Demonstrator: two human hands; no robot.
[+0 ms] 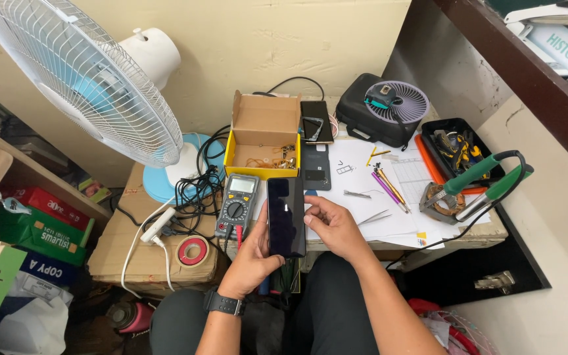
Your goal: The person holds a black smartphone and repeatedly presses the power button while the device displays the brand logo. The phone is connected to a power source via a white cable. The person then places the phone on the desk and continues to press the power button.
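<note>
One dark phone (pixel 286 215), held by left hand (pixel 252 260), right hand (pixel 332 227)

The white fan (pixel 80 79) is cut off by the top and left edges. The left hand (pixel 252 258) covers the lower left edge of the dark phone (pixel 286 217), and its lower end hides part of the bench (pixel 428 231) front. The small parts inside the yellow box (pixel 262 148) are too small to tell apart. The black tray (pixel 458 146) holds tangled tools that cannot be told apart. Both forearms run off the bottom edge.
</note>
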